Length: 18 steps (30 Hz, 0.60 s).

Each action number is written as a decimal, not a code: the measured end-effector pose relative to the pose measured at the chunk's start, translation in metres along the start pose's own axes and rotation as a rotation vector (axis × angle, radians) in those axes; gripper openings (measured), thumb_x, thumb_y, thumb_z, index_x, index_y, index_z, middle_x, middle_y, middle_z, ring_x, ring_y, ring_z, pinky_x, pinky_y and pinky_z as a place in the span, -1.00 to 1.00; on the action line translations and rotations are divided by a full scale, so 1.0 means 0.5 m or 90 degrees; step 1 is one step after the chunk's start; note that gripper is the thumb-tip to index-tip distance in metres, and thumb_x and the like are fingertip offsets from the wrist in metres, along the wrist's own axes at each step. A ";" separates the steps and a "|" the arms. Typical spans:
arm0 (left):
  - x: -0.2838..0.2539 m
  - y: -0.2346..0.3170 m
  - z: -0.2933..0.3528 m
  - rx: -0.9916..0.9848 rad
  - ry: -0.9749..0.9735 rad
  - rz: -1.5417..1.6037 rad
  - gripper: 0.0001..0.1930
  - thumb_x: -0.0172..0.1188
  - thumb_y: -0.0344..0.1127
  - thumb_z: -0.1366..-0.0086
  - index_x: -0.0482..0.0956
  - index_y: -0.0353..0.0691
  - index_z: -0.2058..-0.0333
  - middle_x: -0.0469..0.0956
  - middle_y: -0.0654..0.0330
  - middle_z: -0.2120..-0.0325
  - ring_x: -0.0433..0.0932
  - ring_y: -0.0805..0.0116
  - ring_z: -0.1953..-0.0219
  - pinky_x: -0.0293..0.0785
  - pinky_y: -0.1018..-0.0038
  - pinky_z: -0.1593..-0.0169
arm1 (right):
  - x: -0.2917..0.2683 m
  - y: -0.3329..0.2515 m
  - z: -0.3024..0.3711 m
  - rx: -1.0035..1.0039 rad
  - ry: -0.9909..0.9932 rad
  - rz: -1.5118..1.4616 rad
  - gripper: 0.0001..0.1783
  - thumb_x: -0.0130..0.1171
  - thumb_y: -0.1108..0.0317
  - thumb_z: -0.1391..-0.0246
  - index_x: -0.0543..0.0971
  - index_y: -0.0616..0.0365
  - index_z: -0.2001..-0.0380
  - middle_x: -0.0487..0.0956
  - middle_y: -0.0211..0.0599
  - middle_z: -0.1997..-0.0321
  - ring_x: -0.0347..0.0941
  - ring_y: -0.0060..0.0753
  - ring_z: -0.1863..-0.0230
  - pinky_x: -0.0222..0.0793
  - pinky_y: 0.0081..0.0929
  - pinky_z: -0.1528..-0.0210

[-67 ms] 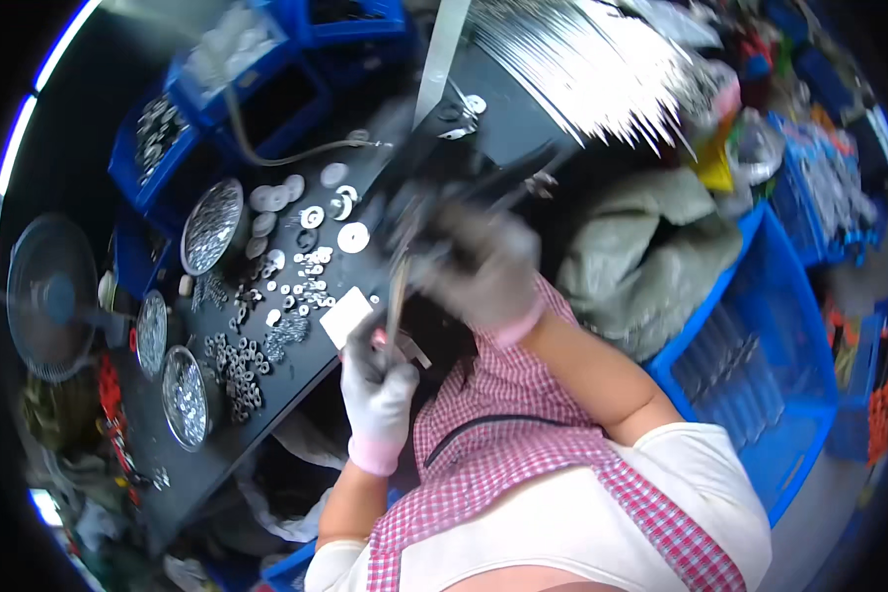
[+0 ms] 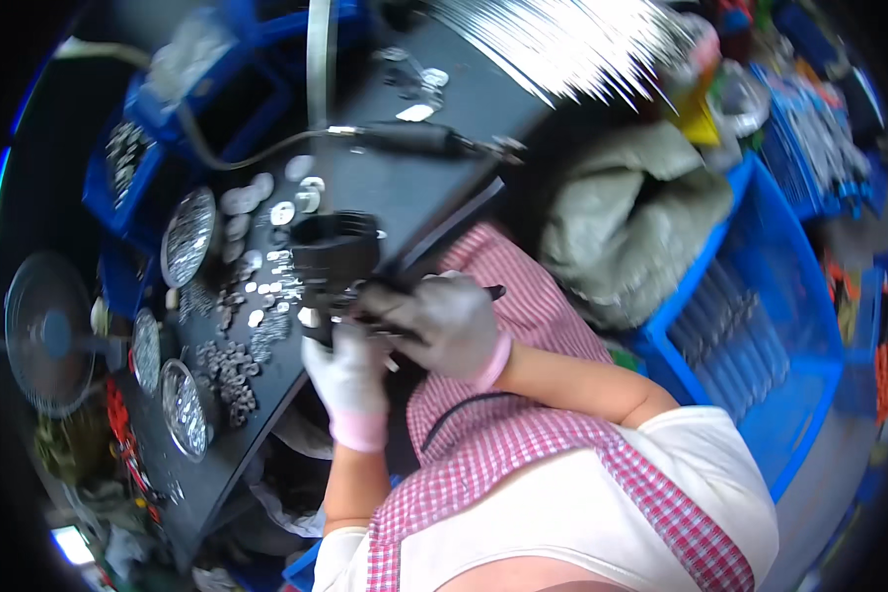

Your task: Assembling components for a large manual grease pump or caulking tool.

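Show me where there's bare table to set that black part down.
Free: the dark tabletop between the corded tool and the black part in both gloved hands. Crowded: left of the part, washers and round metal dishes cover the table.

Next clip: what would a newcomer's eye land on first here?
Mid-frame, two gloved hands meet at the bench edge: the left hand in a white glove and the right hand in a grey one, both on a black blocky part. Left of them, small metal washers and shiny round dishes litter the dark bench; a blue crate sits at right.
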State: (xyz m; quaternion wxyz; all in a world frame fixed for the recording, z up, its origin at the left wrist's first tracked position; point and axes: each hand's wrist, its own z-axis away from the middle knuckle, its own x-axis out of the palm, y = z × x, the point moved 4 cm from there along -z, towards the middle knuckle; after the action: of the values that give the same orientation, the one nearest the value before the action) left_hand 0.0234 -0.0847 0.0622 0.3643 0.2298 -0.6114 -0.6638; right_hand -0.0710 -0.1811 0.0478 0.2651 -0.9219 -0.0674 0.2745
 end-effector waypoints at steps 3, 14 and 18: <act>0.026 -0.042 -0.008 -0.074 0.077 -0.036 -0.75 0.10 -0.36 -0.28 0.42 -0.28 0.09 0.46 0.28 0.37 0.38 0.60 0.48 0.26 0.72 0.49 | -0.070 0.027 0.060 -0.049 -0.123 0.058 -0.16 0.28 0.16 0.19 0.30 -0.20 -0.26 0.47 -0.37 0.44 0.47 -0.30 0.51 0.43 -0.36 0.40; -0.141 -0.097 0.124 0.124 0.396 -0.305 -0.46 -0.10 0.00 -0.40 0.36 -0.38 -0.10 0.49 0.06 0.18 0.47 0.24 0.18 0.41 0.39 0.09 | -0.523 0.720 0.836 0.653 -0.486 0.727 -0.51 0.02 0.15 -0.14 0.43 0.19 -0.08 0.48 0.09 -0.09 0.35 0.06 -0.18 0.27 -0.21 -0.17; -0.152 -0.082 0.150 0.152 0.426 -0.465 -0.46 -0.21 -0.08 -0.44 0.19 -0.34 -0.23 0.43 -0.02 -0.01 0.53 0.21 0.12 0.43 0.44 0.02 | -0.305 0.730 1.172 0.794 -0.494 0.135 -0.36 0.19 0.10 -0.01 0.38 0.04 -0.17 0.36 -0.01 -0.23 0.29 0.04 -0.22 0.24 -0.12 -0.22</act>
State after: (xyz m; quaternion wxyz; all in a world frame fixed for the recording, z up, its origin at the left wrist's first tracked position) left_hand 0.0065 0.0212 0.0224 0.2555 0.6684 -0.4131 -0.5633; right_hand -0.5244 -0.2680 -0.4878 0.6686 -0.4386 0.1020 0.5918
